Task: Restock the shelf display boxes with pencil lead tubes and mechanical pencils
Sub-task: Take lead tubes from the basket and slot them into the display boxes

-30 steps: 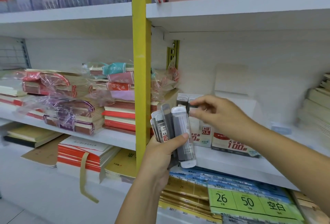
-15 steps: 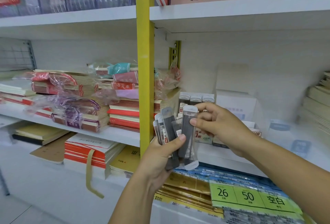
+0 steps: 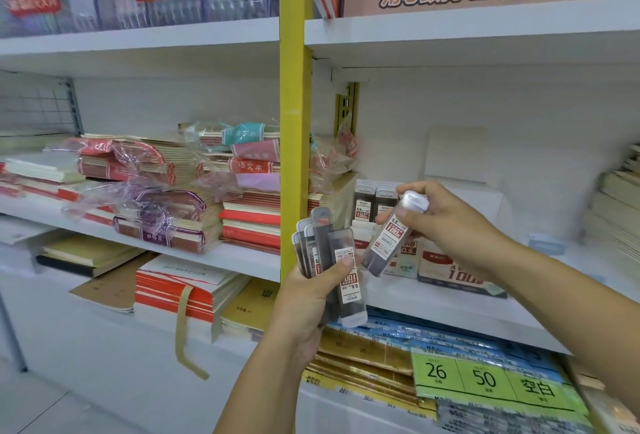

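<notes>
Left hand [image 3: 311, 298] has a closed grip round a fanned bunch of lead tubes [image 3: 330, 260]; right hand [image 3: 446, 226] pinches a single tube [image 3: 389, 238], tilted.

The left hand [image 3: 308, 298] grips a fanned bundle of pencil lead tubes [image 3: 320, 236] beside the yellow upright [image 3: 292, 122], while the right hand [image 3: 450, 226] pinches a tilted single lead tube [image 3: 389, 239] by its white cap, near the display box [image 3: 450, 272] on the shelf [image 3: 450, 309].

Left hand [image 3: 308, 298] is up mid-frame, bare forearm rising from the bottom edge, thumb and fingers wrapped round a fanned bunch of dark flat plastic lead tubes [image 3: 337, 243]. Right hand [image 3: 446, 226] comes in from the right, slightly higher and farther, pinching one tilted dark white-capped lead tube [image 3: 386, 243] near its top.
</notes>
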